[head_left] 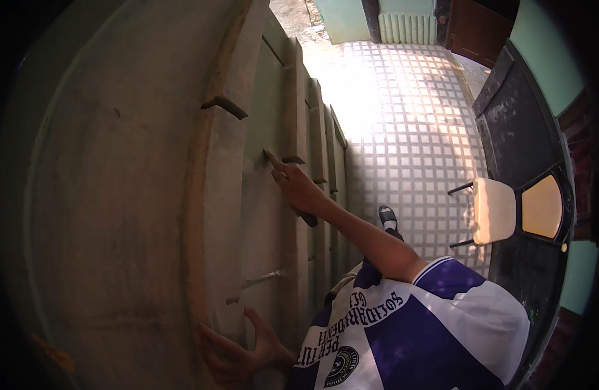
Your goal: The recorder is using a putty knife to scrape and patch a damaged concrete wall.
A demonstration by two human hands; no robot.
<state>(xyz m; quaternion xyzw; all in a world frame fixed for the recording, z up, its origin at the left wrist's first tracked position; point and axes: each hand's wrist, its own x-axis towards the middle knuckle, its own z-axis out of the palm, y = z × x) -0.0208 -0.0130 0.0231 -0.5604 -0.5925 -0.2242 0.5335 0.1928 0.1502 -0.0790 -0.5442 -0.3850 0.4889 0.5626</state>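
Observation:
A tall brown-green piece of furniture (pixel 215 169), perhaps wooden shelving or a cabinet, stands before me with several upright ledges and dark notches along them. My right hand (pixel 298 190) reaches across to its green inner panel (pixel 255 140). The index finger is stretched to a small dark spot there, with a ring on one finger. Below the palm shows a dark piece (pixel 306 218), which I cannot tell apart from a notch. My left hand (pixel 244 351) lies lower, at the front ledge, thumb and fingers spread. Nothing shows in its grasp. A pale slanted streak (pixel 262 279) marks the panel between my hands.
A metal-legged chair (pixel 494 211) with cream padding stands at the right, near a dark panel (pixel 523 123) along the green wall. The floor is pale checked tile (pixel 423 130), brightly sunlit toward the far opening. My sandalled foot (pixel 388 218) rests on it.

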